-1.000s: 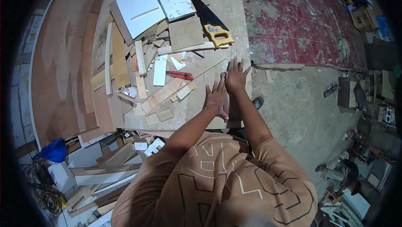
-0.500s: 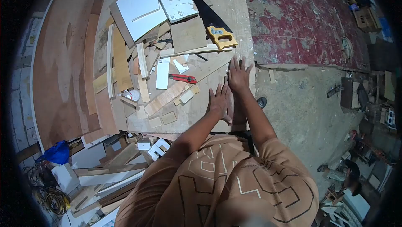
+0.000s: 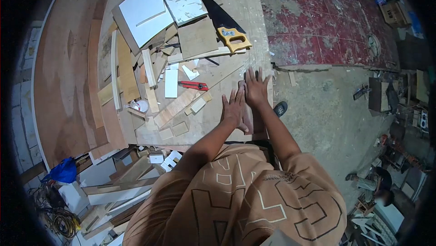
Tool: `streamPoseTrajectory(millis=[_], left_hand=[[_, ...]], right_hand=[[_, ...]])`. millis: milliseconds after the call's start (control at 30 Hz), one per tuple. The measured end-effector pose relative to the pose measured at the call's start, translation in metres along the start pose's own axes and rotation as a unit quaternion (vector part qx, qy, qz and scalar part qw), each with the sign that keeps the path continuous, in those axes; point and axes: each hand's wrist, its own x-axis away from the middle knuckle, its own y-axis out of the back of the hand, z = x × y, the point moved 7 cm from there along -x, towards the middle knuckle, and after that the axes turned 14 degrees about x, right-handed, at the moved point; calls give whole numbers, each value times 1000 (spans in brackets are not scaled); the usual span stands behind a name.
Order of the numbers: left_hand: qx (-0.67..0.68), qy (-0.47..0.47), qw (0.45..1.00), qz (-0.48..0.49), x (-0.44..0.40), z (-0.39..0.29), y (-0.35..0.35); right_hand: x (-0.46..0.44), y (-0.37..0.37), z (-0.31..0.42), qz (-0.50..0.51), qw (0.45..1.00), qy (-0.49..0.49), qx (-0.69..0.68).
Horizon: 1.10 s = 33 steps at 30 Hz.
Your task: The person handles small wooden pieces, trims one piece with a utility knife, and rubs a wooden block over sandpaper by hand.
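Observation:
My left hand (image 3: 233, 110) lies spread, palm down, on the workbench, against the left side of a narrow reddish-brown wood strip (image 3: 247, 116). Just up and to the right, my right hand (image 3: 257, 88) is spread flat with its palm over a strip, part of which the hand covers. Left of my hands are a red utility knife (image 3: 194, 86), a white rectangular piece (image 3: 171, 83) and small wood blocks (image 3: 198, 105). A handsaw with a yellow handle (image 3: 234, 40) rests beyond my fingers.
White panels (image 3: 143, 17) and wood boards (image 3: 198, 37) are piled on the workbench (image 3: 254, 14). Offcuts (image 3: 109, 189) and a blue bag (image 3: 63, 171) lie below its near edge. A person (image 3: 379, 184) sits among things at the lower right.
The whole view has shifted slightly between frames. My hands remain spread at the strips, with the right hand slightly nearer to me along the wood.

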Motion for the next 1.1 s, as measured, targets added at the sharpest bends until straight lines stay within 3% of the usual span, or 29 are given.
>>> streamPoseTrajectory(millis=[133,267,400,467,667,800,933,1100], left_hand=[[-12,-6,1000,0,4,-3,2],[0,1,1000,19,3,-2,-1],[5,0,1000,24,1,1,-2],[6,3,1000,16,-1,1,0],[-11,-11,1000,-6,5,-3,-2],[-9,-2,1000,7,2,-2,-4],[-14,6,1000,5,-2,2,-6],[-15,-1,1000,7,1,3,-5]], right_hand=[[12,1,-2,-30,999,-42,13],[110,-16,10,96,994,-32,-27],[98,-14,10,104,994,-28,14],[48,-8,1,17,998,-61,-15],[-1,2,-6,-1,997,-74,27],[73,-3,5,57,995,-76,-14],[119,-10,5,115,991,-63,35],[22,2,-1,21,997,-79,15]])
